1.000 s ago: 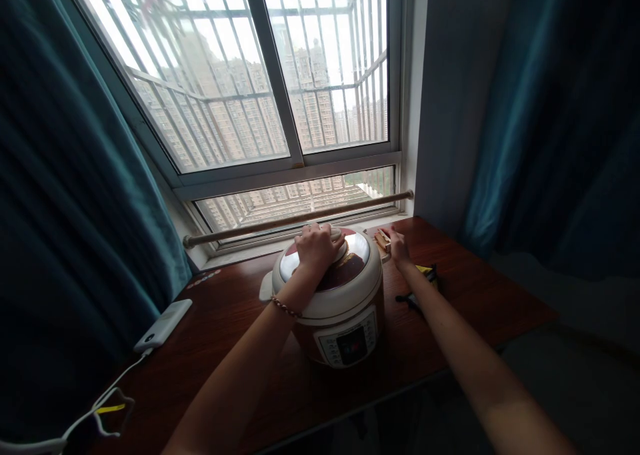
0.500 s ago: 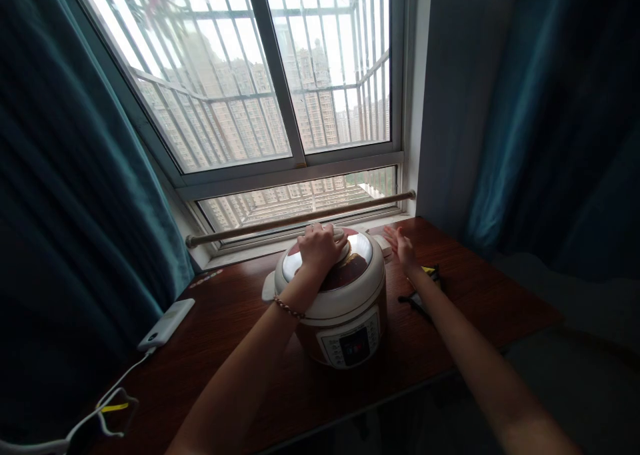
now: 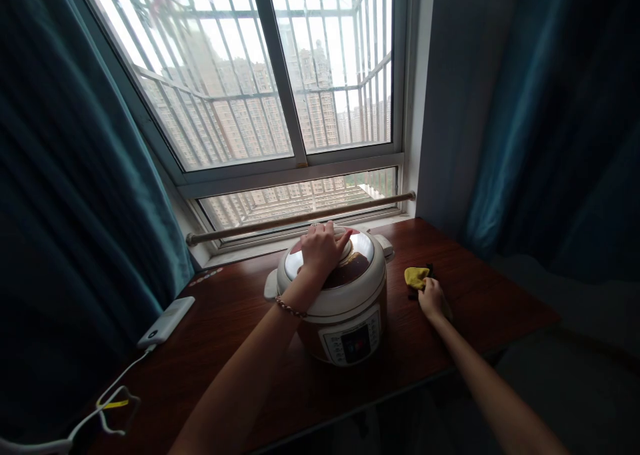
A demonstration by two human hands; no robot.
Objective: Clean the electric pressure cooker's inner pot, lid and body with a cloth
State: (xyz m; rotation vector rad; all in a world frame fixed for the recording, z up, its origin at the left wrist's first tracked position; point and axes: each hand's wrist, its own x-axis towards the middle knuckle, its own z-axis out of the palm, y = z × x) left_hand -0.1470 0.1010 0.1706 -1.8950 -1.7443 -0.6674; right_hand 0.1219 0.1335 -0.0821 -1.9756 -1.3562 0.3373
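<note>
An electric pressure cooker [image 3: 335, 312], white and brown with a control panel facing me, stands upright on the wooden table. My left hand [image 3: 321, 247] is closed over the handle on top of its shiny lid [image 3: 361, 255]; the handle is mostly covered by my fingers. To the right of the cooker, my right hand [image 3: 433, 298] grips the near edge of a crumpled yellow cloth [image 3: 416, 278] on the tabletop. Something dark lies around and under the cloth, partly hidden by my hand; it looks like a cord.
The dark red table [image 3: 490, 302] reaches to the window sill. At its left lie a white power bank [image 3: 167, 322] and a white cable [image 3: 120, 378]. A rod [image 3: 300, 219] crosses low before the window, with blue curtains [image 3: 60, 175] on both sides.
My right hand has left the area by the cooker's right side handle and moved right and toward me, closing on the yellow cloth. My left hand stays on the lid handle.
</note>
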